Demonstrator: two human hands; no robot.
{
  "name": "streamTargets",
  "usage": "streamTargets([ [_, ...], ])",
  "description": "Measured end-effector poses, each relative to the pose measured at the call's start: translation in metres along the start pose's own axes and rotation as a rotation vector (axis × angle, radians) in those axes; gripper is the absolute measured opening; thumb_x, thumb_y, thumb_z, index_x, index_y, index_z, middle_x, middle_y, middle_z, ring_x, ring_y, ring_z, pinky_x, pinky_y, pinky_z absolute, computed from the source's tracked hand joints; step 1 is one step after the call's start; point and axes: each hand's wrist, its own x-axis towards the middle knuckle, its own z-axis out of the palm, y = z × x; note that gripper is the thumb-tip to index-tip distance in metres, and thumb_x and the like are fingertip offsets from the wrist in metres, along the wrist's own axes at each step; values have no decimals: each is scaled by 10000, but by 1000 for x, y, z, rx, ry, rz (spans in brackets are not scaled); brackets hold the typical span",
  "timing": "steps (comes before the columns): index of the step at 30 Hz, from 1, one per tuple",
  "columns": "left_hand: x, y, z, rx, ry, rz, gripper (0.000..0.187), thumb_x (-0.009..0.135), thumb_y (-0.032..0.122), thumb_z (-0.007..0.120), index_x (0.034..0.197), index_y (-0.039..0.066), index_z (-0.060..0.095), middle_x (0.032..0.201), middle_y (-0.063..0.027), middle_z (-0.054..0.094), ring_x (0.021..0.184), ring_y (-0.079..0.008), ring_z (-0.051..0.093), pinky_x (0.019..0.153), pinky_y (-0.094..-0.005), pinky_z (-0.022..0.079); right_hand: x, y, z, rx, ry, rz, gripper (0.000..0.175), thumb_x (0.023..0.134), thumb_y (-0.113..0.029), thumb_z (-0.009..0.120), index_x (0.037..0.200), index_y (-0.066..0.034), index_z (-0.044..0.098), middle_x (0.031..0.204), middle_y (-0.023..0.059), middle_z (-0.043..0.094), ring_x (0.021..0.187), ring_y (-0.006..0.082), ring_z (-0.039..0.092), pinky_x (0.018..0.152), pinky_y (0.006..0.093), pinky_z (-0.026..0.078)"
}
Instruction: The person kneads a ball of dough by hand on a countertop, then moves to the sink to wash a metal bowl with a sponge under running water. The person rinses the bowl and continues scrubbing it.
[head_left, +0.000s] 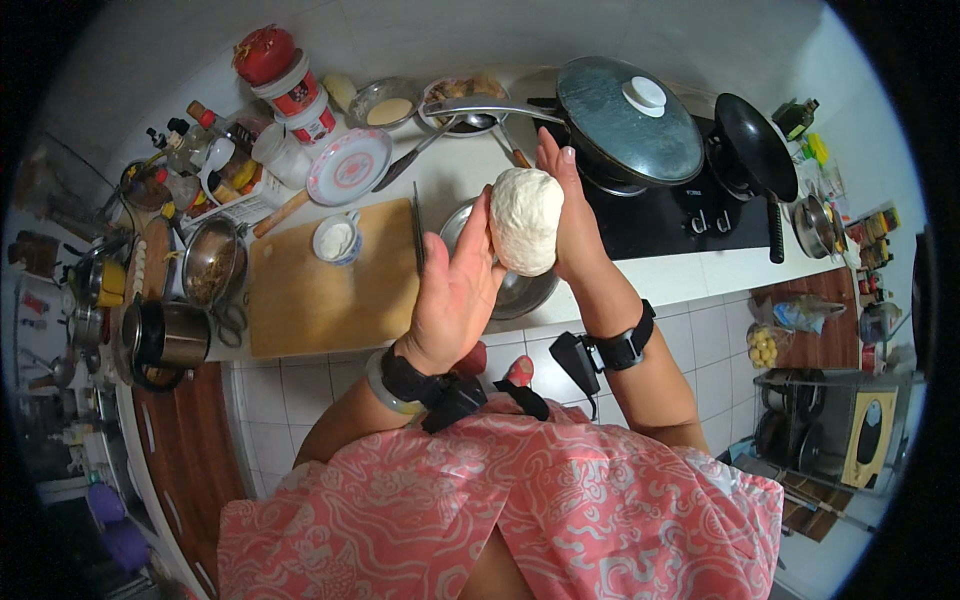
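Note:
A rounded lump of pale dough (526, 221) is held up between my two palms, above a metal bowl (523, 294) on the counter. My left hand (459, 289) presses its left side with the palm turned up and the thumb spread away. On its right side lies my right hand (574, 210), fingers pointing away from me. The bowl is partly hidden by the hands and dough. Left of it, a wooden cutting board (292, 307) bears a small cup of white powder (337, 239). A knife (418, 225) lies along the board's right edge.
A lidded pan (626, 127) and a black wok (754, 150) stand on the gas stove (675, 221) at right. Behind the board are a patterned plate (349, 166), a rolling pin (281, 213) and a bowl of batter (386, 105). A steel pot (176, 334) stands at left.

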Motion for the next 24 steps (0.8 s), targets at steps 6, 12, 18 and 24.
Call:
streamTargets([
  [6,8,-5,-34,-159,209,-1,796,979,661,211,1552,109,203,1557,-106,308,1436,-284,286,1196,-419,143,-44,11,21,-599,-238,-257,880,977,-655,242,1530,20,127,1544,282,221,1435,362,238,1163,417,195],
  [12,19,-12,-65,-196,391,-35,764,978,641,334,1539,132,241,1567,-137,259,1434,-264,267,1187,-414,176,-65,27,24,-686,-380,-210,848,984,-617,237,1521,34,151,1556,299,182,1464,426,143,1184,450,130],
  [18,-7,-28,-35,-162,54,-162,911,921,756,198,1562,114,109,1606,-89,185,1473,-235,190,1177,-524,81,12,40,-19,-78,85,325,779,997,-629,262,1467,-12,342,1273,209,570,1109,275,621,918,369,517],
  [24,-5,-6,-44,-323,109,-281,930,908,760,258,1571,149,28,1596,-122,204,1473,-297,195,1161,-577,105,5,29,-20,199,102,578,761,1008,-614,213,1343,15,479,1244,186,608,1126,286,625,957,420,515],
])
